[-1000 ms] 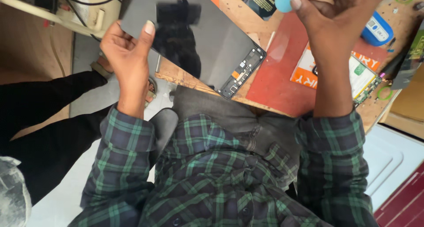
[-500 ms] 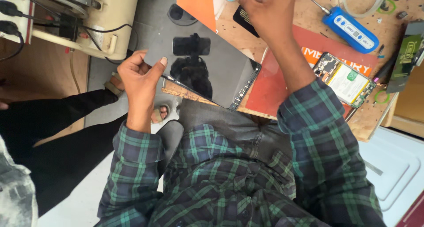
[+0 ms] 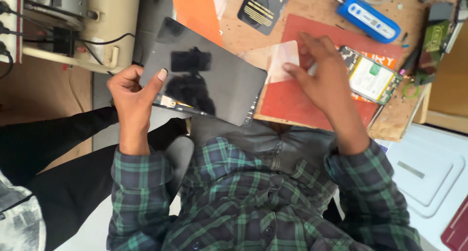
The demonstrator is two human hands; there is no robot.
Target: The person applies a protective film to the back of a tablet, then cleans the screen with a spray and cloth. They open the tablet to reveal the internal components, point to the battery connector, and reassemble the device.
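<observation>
1. Left hand (image 3: 134, 92) closed on corner of dark glossy tablet (image 3: 204, 82), thumb on top.
2. Right hand (image 3: 324, 78) pinching thin translucent film sheet (image 3: 282, 60), just above red mat (image 3: 297, 100).
3. Probably stiff, slippery, fragile glass; best gripped by edges.

Right hand (image 3: 321, 80) motion-blurred at the fingers; how it grips the pale sheet (image 3: 283, 60) cannot be told. Left hand (image 3: 134, 92) covers the tablet's (image 3: 204, 85) lower corner. Opened phone (image 3: 370, 78) partly hidden behind the right hand. Top edge crops the blue tool (image 3: 368, 17) and dark card (image 3: 265, 4).
</observation>
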